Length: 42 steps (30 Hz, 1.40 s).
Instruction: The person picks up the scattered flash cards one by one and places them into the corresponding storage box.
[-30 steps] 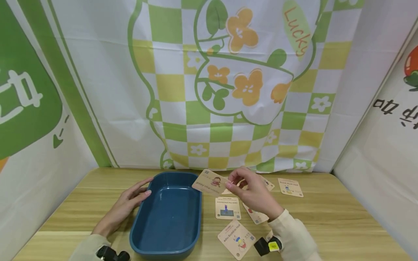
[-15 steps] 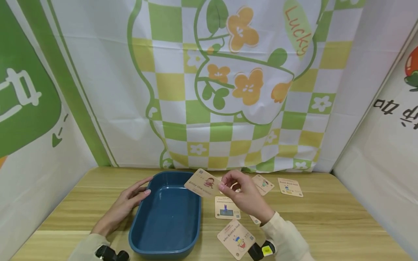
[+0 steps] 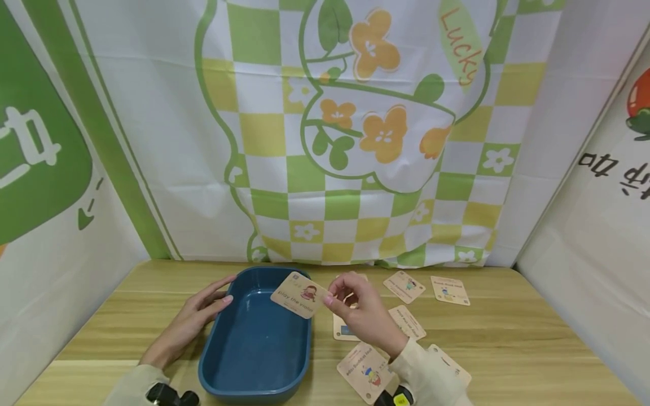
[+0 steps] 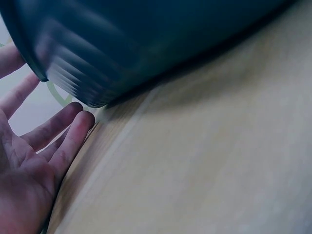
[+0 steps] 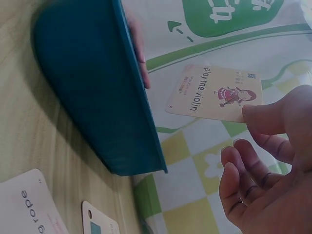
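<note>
My right hand (image 3: pixel 359 311) pinches a "play the violin" card (image 3: pixel 297 295) by its right edge, between thumb and index finger. In the head view the card overlaps the right rim of the blue tray (image 3: pixel 256 332); the right wrist view shows the card (image 5: pixel 214 93) raised above that rim, face visible. The tray's inside shows bare bottom. Along the tray's left side, my left hand (image 3: pixel 195 316) rests with fingers extended, fingertips at the rim. In the left wrist view the left hand (image 4: pixel 34 156) has its fingers spread beside the tray wall (image 4: pixel 97 53).
Several cards lie on the wooden table (image 3: pixel 518 338) right of the tray: a skipping-rope card (image 3: pixel 363 369) in front, a card (image 3: pixel 405 286) and another card (image 3: pixel 451 290) behind. My right hand and sleeve partly cover others. A patterned cloth (image 3: pixel 345 214) hangs at the back.
My right hand has moved left and slightly down with the violin card, bringing it over the tray's right side. Cards behind that hand have come into view. The left hand stays at the tray.
</note>
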Available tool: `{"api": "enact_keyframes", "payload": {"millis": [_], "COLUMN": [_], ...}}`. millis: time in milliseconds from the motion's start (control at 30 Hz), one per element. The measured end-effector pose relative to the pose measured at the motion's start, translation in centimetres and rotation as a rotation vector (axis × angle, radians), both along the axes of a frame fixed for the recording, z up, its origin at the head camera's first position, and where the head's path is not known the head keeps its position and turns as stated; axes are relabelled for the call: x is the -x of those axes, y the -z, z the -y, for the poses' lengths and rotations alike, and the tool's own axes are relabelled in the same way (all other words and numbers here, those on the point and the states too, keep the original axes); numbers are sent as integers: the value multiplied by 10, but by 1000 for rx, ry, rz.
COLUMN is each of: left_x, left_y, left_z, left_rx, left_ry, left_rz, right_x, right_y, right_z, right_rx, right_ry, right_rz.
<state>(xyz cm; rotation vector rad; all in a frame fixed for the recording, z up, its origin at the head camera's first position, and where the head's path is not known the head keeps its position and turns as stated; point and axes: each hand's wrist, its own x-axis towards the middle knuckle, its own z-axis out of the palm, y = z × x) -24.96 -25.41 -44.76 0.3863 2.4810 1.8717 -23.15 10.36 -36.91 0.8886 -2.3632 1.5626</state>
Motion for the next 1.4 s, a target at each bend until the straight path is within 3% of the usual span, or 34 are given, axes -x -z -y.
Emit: {"api": "enact_keyframes", "payload": {"millis": [600, 900, 1400], "left_x": [0, 0, -1], "left_y": [-1, -1, -4], "left_z": [-1, -1, -3], "left_rx": [5, 0, -8], "left_ry": [-3, -2, -14], "left_rz": [7, 1, -17], "right_x": [-3, -7, -5], "right_y": [17, 15, 18], "right_z": [9, 10, 9], "right_rx": [-91, -151, -188], "right_ry": [-24, -54, -57], "right_rz": [74, 119, 100]}}
